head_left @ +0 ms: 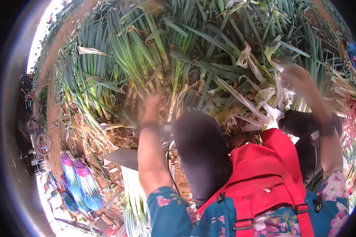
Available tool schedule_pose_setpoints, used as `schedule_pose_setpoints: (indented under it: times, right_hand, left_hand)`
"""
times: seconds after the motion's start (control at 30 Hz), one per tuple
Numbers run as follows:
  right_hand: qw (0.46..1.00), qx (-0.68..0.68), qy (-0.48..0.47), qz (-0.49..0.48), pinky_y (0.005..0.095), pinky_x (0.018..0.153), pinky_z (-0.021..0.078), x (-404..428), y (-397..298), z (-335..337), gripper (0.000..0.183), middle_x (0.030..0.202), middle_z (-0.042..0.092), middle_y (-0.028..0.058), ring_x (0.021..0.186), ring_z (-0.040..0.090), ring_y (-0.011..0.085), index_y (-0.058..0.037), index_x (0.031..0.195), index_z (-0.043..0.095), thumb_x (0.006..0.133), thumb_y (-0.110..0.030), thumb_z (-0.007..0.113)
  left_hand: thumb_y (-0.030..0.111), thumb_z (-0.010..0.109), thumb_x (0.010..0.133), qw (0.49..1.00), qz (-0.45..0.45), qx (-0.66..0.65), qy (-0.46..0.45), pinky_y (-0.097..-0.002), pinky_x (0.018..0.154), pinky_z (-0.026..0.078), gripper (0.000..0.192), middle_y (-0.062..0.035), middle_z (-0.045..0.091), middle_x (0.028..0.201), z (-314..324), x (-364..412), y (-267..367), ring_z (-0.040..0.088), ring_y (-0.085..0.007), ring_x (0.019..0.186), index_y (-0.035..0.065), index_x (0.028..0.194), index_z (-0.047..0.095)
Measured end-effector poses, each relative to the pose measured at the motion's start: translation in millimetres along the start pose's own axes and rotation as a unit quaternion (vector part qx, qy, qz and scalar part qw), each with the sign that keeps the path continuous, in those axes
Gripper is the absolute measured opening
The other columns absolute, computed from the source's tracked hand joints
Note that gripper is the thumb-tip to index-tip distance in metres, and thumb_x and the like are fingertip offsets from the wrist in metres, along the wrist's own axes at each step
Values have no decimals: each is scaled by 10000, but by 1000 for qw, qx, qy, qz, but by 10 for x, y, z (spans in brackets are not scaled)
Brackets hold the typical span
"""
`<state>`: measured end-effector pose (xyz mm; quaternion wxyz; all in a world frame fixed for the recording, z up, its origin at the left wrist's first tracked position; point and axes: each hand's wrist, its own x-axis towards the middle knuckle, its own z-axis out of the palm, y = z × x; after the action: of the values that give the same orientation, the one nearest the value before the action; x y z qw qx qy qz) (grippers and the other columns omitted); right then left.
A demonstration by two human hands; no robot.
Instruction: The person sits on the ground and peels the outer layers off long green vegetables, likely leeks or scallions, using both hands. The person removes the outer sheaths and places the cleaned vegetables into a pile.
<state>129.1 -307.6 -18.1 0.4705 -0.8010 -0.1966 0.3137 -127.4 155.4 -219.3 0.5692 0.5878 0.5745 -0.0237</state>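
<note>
My left hand [155, 99] is blurred, at the pale lower stalks of a bunch of green onions [144, 65] in front of my left knee. Whether its fingers are closed around any stalk cannot be made out. On the other side, my right hand [295, 77] is raised over my right knee, beside whitish dry leaves [280, 91]. Motion blur hides its fingers and anything in them. Between my knees lies a heap of peeled, withered leaves [252, 115], some resting against my red apron [264, 160].
More green onions [92, 74] stand piled ahead, roots towards me. Red ties [352, 121] hang at the right. Pale onion stalks [135, 204] lie by my left elbow, near a grey flat panel [123, 158]. Blue-and-purple wrapped bundles [84, 183] and a bicycle wheel [43, 143] are farther left.
</note>
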Motion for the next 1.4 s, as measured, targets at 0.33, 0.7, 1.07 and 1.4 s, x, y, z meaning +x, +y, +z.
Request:
schedule_pose_setpoints:
  times: [0.33, 0.7, 1.07, 1.4]
  right_hand:
    - [995, 8, -60, 78, 251, 756, 494, -80, -274, 213, 224, 880, 653, 19, 813, 617, 105, -30, 1022, 664, 988, -250, 639]
    - [986, -25, -151, 58, 254, 784, 501, -26, -393, 427, 217, 932, 651, 36, 862, 614, 107, -6, 1098, 646, 1006, -196, 595]
    - [984, -24, -176, -33, 296, 669, 515, -22, -300, 715, 266, 764, 604, 44, 716, 618, 125, 16, 951, 637, 956, -248, 606]
    - [954, 259, -137, 69, 288, 692, 531, 3, -104, 789, 501, 973, 622, 74, 808, 640, 154, -56, 1164, 566, 946, -503, 631]
  left_hand:
    - [322, 684, 867, 905, 44, 424, 8, -417, 1054, 469, 546, -260, 619, 1302, 197, 581, -1037, 592, -391, 1229, 32, 1323, 605]
    - [464, 699, 821, 931, 124, 341, 47, -456, 825, 540, 528, -218, 711, 1043, -172, -16, -972, 679, -384, 974, 41, 1137, 692]
    - [99, 771, 852, 898, 187, 338, -213, -308, 973, 461, 555, -136, 567, 1257, -797, -1293, 1009, 550, -227, 1173, 55, 1356, 543]
    - [515, 709, 871, 914, 162, 236, -287, -293, 637, 503, 530, -23, 605, 842, 1026, -2539, 1285, 566, -142, 701, 48, 1120, 680]
